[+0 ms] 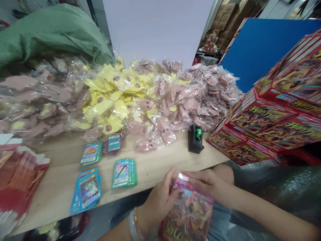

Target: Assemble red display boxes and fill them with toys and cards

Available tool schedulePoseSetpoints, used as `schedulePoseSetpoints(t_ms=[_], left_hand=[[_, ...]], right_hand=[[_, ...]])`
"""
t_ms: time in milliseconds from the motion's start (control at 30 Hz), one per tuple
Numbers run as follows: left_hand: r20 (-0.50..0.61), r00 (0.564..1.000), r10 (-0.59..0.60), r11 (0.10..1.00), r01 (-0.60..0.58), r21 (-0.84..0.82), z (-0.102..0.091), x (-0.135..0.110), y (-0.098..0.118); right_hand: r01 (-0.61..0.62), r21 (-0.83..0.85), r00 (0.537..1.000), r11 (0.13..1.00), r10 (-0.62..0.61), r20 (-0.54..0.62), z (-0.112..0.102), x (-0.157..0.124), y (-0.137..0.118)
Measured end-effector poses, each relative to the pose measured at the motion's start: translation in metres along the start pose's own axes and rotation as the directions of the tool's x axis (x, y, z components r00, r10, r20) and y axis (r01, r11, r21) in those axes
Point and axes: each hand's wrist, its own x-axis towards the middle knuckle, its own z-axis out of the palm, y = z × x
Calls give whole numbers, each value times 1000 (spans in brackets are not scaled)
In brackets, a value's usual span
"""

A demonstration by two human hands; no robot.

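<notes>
A red printed cardboard box [188, 217] is held over my lap, below the table's front edge. My left hand [162, 197] wraps around its left side, with the thumb near the top. My right hand [210, 187] is closed over its upper right edge, its fingertips partly hidden. On the table to the left are a stack of green-edged cards [124, 173], another green-edged stack [91, 154], a pile of blue-edged cards [88, 190] and a small dark purple stack [112, 144]. A black tape dispenser [196, 139] with green tape stands near the table's right end.
Clear-wrapped yellow pieces [110, 107] and pink pieces [185, 97] are heaped across the back of the wooden table [150, 164]. Red printed boxes [260, 117] are stacked at right. Flattened red cartons [20, 180] lie at left. A green sack [55, 33] bulges behind.
</notes>
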Motion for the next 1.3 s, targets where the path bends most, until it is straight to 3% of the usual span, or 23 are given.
schedulePoseSetpoints(t_ms=[133, 200, 267, 367, 433, 467, 567, 700, 833, 900, 1000, 1133, 1300], left_hand=[[19, 1000, 14, 1000, -14, 3, -7, -1, -1], [61, 997, 39, 999, -39, -12, -19, 4, 7], [179, 981, 77, 997, -78, -2, -39, 13, 24], [330, 933, 142, 971, -196, 137, -69, 27, 55], [346, 924, 165, 935, -258, 242, -81, 35, 68], [349, 922, 167, 924, -270, 270, -83, 39, 71], [399, 905, 146, 926, -268, 267, -78, 44, 64], [405, 907, 113, 948, -221, 230, -67, 43, 48], [423, 901, 90, 957, -196, 214, -64, 39, 45], [435, 896, 92, 954, -204, 218, -65, 39, 45], [436, 893, 109, 950, -223, 220, -66, 38, 44], [441, 886, 142, 948, -250, 197, -61, 36, 42], [469, 869, 157, 930, -291, 227, -59, 35, 46]], right_hand=[[63, -312, 997, 948, -43, 71, 10, -2, -15], [43, -479, 997, 877, -65, -30, 22, 0, -15], [26, -538, 974, 842, -143, -176, 32, 3, -9], [74, -352, 859, 933, -239, -453, 34, 2, 6], [110, -84, 807, 990, -139, -574, 29, -1, 14], [109, 43, 805, 993, -63, -589, 26, -3, 16], [84, 263, 835, 961, 76, -545, 18, -4, 16], [56, 323, 889, 945, 99, -446, 12, 4, 15], [89, 228, 922, 969, 6, -387, 7, 9, 17], [49, 208, 934, 977, 29, -356, 5, 9, 16], [26, 177, 940, 984, 36, -339, 3, 8, 14], [128, 4, 950, 992, -122, -289, 9, 1, 15], [130, -107, 944, 986, -156, -291, 17, -17, 17]])
